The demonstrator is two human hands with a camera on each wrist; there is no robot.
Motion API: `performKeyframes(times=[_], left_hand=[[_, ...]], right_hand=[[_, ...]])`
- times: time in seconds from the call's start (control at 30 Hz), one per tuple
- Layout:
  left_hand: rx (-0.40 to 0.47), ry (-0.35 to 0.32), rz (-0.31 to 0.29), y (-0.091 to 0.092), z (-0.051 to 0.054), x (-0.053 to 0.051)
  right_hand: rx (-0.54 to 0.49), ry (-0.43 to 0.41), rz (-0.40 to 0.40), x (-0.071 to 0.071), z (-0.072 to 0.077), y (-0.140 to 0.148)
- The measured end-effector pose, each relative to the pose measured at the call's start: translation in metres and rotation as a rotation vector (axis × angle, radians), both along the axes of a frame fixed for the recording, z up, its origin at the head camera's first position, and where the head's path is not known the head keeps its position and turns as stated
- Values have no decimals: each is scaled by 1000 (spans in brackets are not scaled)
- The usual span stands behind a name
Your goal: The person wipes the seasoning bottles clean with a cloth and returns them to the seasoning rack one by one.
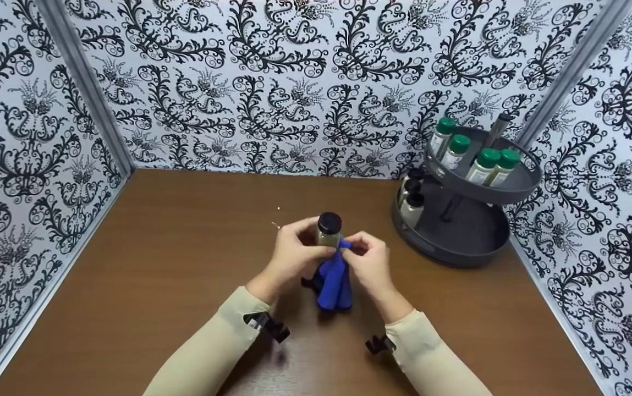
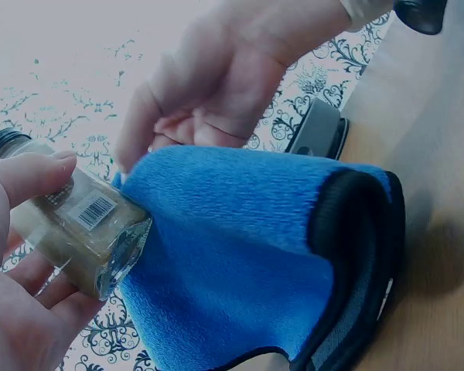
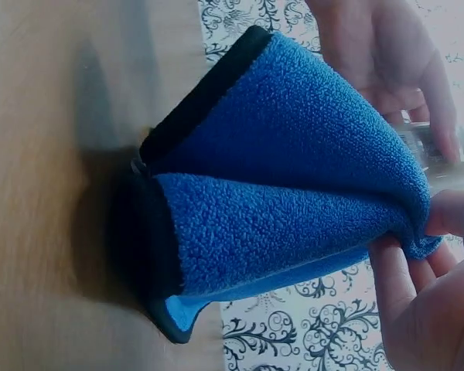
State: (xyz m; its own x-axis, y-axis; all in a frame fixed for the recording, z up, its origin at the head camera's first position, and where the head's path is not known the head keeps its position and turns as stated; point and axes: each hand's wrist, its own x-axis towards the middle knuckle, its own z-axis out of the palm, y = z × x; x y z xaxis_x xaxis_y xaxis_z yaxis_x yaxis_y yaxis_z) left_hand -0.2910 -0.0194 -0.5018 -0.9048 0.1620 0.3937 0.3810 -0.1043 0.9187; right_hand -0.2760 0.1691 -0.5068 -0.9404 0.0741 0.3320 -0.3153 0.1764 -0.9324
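Observation:
My left hand [image 1: 292, 250] grips a clear spice jar [image 1: 328, 237] with a black lid, its fingers and thumb round the sides. In the left wrist view the jar [image 2: 85, 224] is tilted, showing a barcode label and a tan-brown powder inside. Just to the right, my right hand [image 1: 369, 258] pinches a blue cloth [image 1: 335, 280] at its top. The cloth [image 3: 294, 162] hangs down in folds with a black edging and lies close beside the jar. Whether cloth and jar touch, I cannot tell.
A dark grey two-tier turntable rack [image 1: 459, 242] stands at the back right. Several green-capped jars [image 1: 453, 153] are on its upper tier; black-lidded jars [image 1: 413, 209] stand on the lower one. Small pale crumbs [image 1: 277, 225] lie on the brown table [image 1: 183, 247]. Patterned walls enclose it.

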Motion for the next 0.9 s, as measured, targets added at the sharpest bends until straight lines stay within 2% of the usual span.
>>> performKeyframes(times=[0.1, 0.2, 0.43, 0.6, 0.73, 0.9], left_hand=[[12, -10, -6, 1, -2, 0], [-2, -9, -13, 3, -4, 0], [-73, -18, -44, 9, -9, 2], [-96, -20, -45, 10, -9, 4], [-118, -13, -22, 8, -10, 4], [-66, -28, -7, 6, -5, 3]], right_hand=[[6, 8, -4, 0, 2, 1], [-25, 39, -24, 2, 10, 3], [-161, 215, -81, 16, 31, 5], [-219, 283, -65, 20, 33, 4], [-206, 263, -60, 16, 26, 2], [-137, 151, -54, 9, 16, 0]])
